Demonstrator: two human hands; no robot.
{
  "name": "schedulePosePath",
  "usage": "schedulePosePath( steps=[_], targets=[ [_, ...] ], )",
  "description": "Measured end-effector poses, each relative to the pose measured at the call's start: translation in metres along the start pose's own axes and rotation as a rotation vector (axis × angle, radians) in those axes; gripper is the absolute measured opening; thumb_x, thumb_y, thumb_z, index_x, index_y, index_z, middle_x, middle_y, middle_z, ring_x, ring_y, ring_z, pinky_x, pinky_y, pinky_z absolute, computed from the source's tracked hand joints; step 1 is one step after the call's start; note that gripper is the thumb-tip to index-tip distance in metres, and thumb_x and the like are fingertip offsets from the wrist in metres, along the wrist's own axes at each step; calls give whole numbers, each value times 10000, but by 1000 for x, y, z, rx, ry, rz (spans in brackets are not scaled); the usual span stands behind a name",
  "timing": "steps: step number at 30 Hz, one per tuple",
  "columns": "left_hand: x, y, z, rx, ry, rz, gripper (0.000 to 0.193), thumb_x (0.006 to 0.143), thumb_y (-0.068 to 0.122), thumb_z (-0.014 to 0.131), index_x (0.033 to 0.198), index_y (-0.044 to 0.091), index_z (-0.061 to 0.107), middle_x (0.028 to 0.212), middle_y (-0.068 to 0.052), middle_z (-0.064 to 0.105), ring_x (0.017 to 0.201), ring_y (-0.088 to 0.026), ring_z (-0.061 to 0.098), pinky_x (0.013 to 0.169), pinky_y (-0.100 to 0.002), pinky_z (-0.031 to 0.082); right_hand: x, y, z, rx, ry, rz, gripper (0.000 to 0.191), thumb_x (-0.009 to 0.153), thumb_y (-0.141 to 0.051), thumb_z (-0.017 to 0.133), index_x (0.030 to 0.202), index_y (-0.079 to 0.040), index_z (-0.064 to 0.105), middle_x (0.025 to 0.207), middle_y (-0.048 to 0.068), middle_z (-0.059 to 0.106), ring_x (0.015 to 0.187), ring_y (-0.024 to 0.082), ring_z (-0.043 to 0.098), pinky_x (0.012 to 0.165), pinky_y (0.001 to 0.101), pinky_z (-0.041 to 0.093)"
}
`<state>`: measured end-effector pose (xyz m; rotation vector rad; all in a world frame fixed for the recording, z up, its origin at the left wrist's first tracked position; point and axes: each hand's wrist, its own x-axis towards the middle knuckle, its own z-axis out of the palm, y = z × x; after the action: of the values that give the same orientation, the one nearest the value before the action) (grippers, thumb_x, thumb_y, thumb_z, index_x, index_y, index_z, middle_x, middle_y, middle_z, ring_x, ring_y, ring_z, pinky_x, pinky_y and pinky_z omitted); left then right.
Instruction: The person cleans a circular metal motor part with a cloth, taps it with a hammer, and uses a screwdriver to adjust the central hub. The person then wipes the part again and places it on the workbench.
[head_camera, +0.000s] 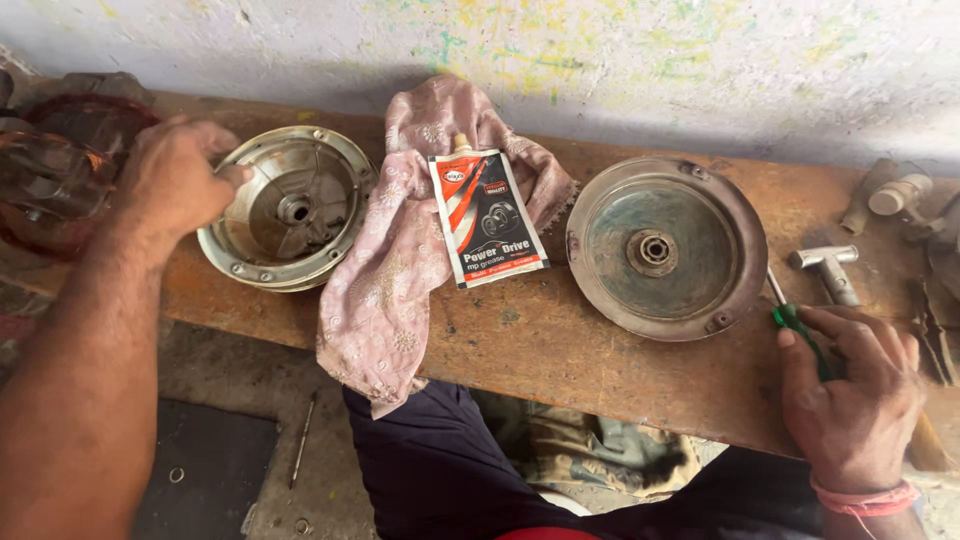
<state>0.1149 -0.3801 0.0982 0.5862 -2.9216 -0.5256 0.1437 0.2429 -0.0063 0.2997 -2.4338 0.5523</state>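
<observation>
1. the left hand (172, 185) is curled over the rim of a round metal cover (287, 207), fingers gripping its left edge; the cover lies hollow side up near the left end of the wooden bench (560, 345).
2. the right hand (850, 395) is closed around a green-handled screwdriver (797, 322) at the front edge of the bench towards its right end, the shaft pointing up and away from the hand.
3. a flat round metal plate (667, 248) lies just beside the screwdriver tip, right of the bench's middle.
4. a pink patterned cloth (400, 260) drapes over the front edge between cover and plate, with a grease pouch (488, 218) lying on it.
5. a small metal hammer (828, 268) rests near the right end, behind the right hand.
</observation>
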Motion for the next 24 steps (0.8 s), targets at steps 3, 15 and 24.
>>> schedulePosePath(
  steps=[3, 15, 24],
  targets=[
    [-17, 11, 10, -105, -148, 92, 296, 913, 170, 744, 1198, 93, 751, 1193, -129, 743, 1077, -264, 702, 962, -416, 578, 0, -2, 0, 16, 1, 4, 156, 1036, -143, 772, 1170, -74, 732, 1191, 101, 697, 1041, 284, 604, 961, 354, 483],
    [-15, 44, 46, 64, -213, 378, 228, 868, 53, 721, 1095, 40, 741, 1073, -129, 779, 989, -240, 745, 891, -401, 602, 11, -17, -12, 85, 36, 13, 167, 996, -112, 772, 1147, -48, 741, 1184, 121, 722, 1052, 300, 622, 996, 374, 509],
    [-8, 54, 23, -310, -1, 395, 193, 954, 82, 736, 1145, 58, 745, 973, -81, 727, 811, -188, 673, 679, -348, 597, 42, -45, -28, 209, 53, -22, 178, 1017, -114, 753, 1155, -7, 715, 1145, 138, 716, 995, 248, 667, 916, 333, 527]
  ],
)
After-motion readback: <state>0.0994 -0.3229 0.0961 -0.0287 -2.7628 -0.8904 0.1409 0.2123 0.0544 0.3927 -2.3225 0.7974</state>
